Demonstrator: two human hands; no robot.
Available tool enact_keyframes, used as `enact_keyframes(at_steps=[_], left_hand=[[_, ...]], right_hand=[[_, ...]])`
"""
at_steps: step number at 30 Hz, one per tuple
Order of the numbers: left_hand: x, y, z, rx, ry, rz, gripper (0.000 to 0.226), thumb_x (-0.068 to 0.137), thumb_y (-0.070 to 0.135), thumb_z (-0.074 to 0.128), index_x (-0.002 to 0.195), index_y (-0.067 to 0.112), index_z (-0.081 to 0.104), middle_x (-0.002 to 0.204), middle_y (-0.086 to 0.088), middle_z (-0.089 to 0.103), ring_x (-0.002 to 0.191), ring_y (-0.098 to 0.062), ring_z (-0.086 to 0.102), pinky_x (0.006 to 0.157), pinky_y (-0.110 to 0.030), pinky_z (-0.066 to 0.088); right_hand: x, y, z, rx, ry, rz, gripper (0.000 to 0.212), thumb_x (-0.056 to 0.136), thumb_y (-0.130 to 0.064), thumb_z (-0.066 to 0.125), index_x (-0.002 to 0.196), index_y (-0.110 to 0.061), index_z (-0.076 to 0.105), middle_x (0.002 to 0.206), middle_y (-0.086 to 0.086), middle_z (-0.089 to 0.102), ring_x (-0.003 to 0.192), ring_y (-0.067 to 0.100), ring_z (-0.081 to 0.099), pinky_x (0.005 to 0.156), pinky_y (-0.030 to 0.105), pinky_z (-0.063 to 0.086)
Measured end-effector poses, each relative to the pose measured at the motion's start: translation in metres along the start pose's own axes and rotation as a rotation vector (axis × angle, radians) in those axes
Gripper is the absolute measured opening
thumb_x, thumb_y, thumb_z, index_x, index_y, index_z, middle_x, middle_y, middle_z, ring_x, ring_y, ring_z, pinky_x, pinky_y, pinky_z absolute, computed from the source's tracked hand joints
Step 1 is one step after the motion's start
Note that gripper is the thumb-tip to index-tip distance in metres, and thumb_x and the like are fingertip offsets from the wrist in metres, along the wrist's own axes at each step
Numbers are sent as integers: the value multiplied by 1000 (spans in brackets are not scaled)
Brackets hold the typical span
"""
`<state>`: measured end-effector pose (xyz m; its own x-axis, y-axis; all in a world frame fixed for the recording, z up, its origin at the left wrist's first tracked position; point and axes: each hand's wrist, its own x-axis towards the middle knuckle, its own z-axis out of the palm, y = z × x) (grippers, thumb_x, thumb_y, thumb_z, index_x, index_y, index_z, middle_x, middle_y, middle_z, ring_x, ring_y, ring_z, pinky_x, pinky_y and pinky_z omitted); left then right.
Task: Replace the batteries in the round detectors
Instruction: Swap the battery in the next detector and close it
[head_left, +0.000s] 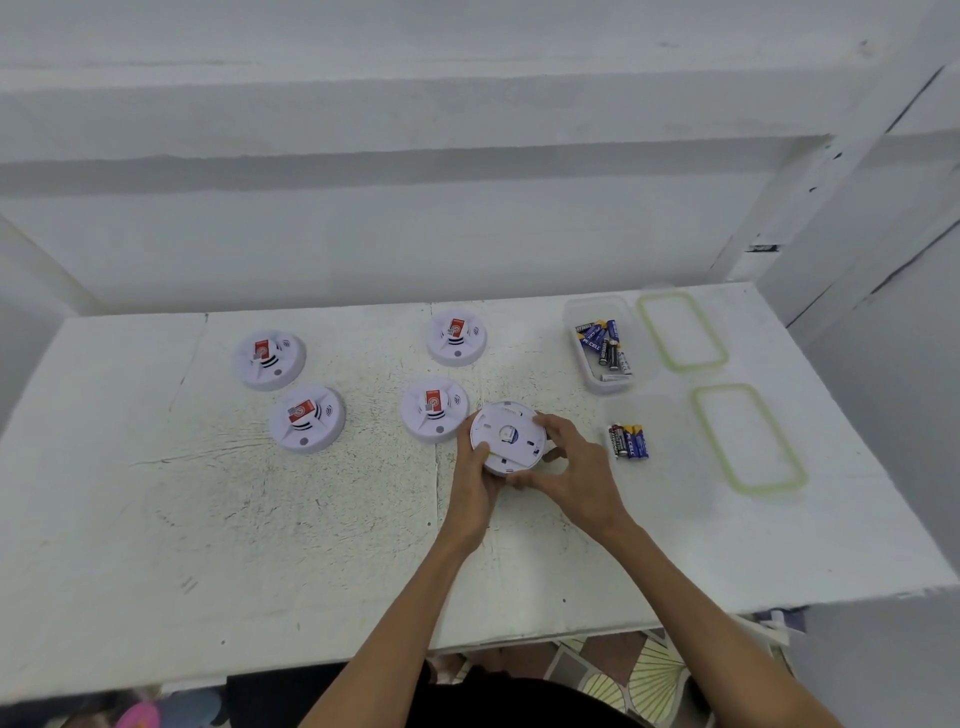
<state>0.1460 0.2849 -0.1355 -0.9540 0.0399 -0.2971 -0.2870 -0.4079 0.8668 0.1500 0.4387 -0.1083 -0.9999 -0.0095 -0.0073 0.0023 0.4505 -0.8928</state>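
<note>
1. Round detector (506, 436) underside up, tilted, over bench (260, 519), just beside a face-up detector (434, 410)
2. Near-left rim clasped by left grip (474, 483)
3. Right edge clasped by right grip (576, 475), fingers curled

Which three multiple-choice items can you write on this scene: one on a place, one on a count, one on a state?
1. Where do the lids lie? A) on the floor B) right of the boxes C) inside them
2. How many detectors lie unheld? A) two B) four C) six
3. Which face of the held detector shows? A) plain back B) red label C) none

Key: 1 B, their green rims show right of the boxes. 2 B, four show red labels. 3 A, left hand and right hand grip it, back up.
</note>
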Motion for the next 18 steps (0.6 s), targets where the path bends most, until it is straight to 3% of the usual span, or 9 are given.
enact_keyframes(at_steps=[5,9,11,13,15,18], left_hand=[[-2,3,1,-36,-3,-5,53,107,40,42,156,21,39,148,-10,59,135,-30,58,101,-48,55],[-1,5,3,-72,9,-42,53,111,46,31,152,17,50,144,-12,62,133,-32,59,107,-52,48],[0,6,1,-82,36,-34,54,109,47,34,149,15,53,137,-14,67,118,-31,65,92,-48,52],[2,4,0,-72,52,-15,50,110,42,37,142,11,58,122,-14,71,100,-29,63,77,-39,52],[3,-1,-2,-35,50,0,39,110,32,41,133,10,64,108,-13,69,90,-26,58,71,-34,50],[1,-4,-1,74,18,29,40,101,17,48,139,18,61,115,-7,70,92,-21,62,75,-33,53]], right_hand=[[6,-1,-7,-127,-100,-98,82,72,-55,82,142,-33,44,141,-14,52,122,4,51,90,33,55],[7,-3,-11,-295,-142,-265,57,86,-50,71,138,-40,50,160,-9,32,131,14,44,101,31,47],[5,-4,-9,-305,-115,-275,48,91,-52,63,136,-37,53,158,-7,36,127,14,47,98,27,48],[2,-6,-8,-274,-49,-249,42,97,-49,55,135,-30,54,148,-7,50,120,11,54,90,25,53],[1,-11,-8,-242,41,-190,39,101,-49,46,128,-22,57,119,-6,67,98,5,63,73,24,56],[2,-18,-11,-162,102,-53,45,103,-53,33,117,-18,57,80,-7,71,63,6,67,55,30,53]])
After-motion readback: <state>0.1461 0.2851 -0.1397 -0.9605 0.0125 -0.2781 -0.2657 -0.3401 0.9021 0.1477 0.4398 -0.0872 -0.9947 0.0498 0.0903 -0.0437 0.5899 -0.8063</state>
